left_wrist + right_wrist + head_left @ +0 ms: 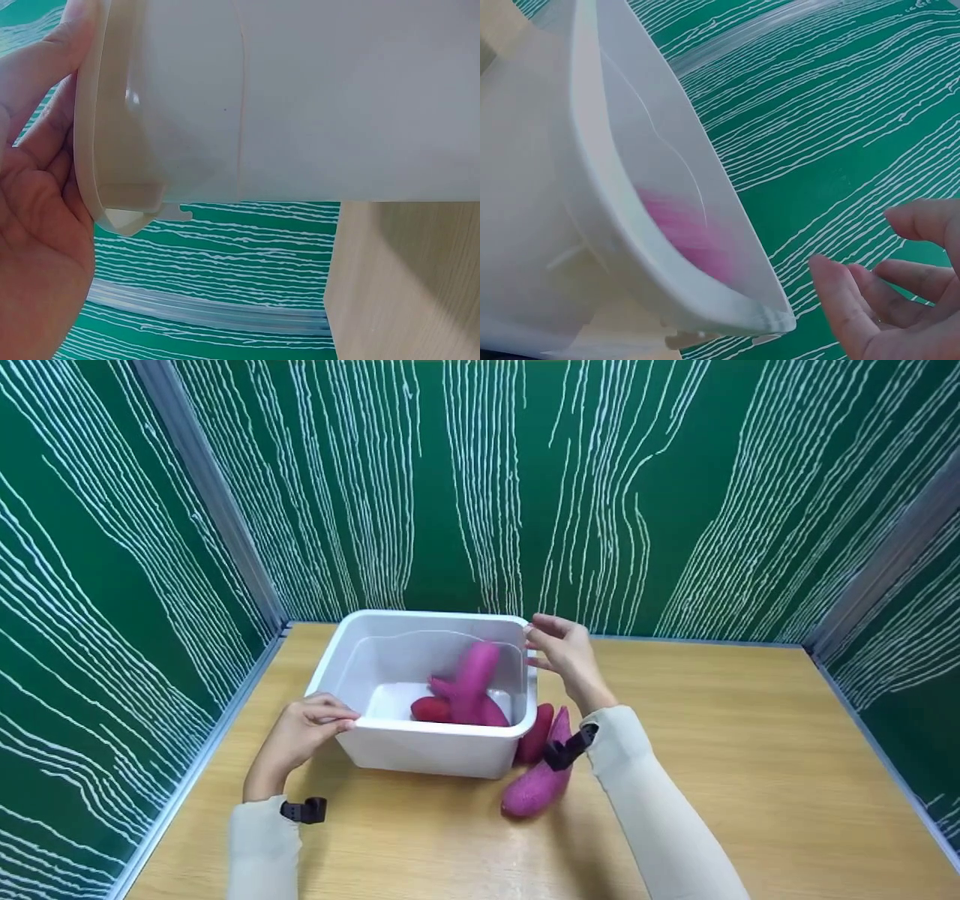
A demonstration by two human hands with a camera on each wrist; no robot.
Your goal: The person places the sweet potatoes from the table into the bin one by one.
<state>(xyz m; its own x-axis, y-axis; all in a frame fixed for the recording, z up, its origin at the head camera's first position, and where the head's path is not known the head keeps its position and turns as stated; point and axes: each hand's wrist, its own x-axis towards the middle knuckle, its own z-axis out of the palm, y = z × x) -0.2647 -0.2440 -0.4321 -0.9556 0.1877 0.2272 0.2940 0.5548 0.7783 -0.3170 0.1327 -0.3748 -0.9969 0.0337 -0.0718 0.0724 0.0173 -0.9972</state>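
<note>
Well, the white bin (427, 750) sits at the centre of the head frame, its open top showing vegetables inside. At its lower left corner, the left hand (304, 731) pinches the rim between thumb and fingers. At its upper right corner is the right hand (566, 656); in the right wrist view its fingers (840, 300) are spread and hold nothing, just beside the rim, with a gap between.

Low in the bin, right of its middle, a pink vegetable (477, 675) sticks up, blurred, with a red vegetable (431, 709) at its left. Outside, by the bin's right wall, a dark red vegetable (536, 735) lies on the bench (750, 772), and a purple vegetable (529, 793) lies to its lower right, partly behind the right wrist's black camera (570, 748).

Pale sleeves (262, 847) cover both forearms. Green panels (675, 547) with wavy white lines fill the upper frame, grey posts (210, 480) between them.
</note>
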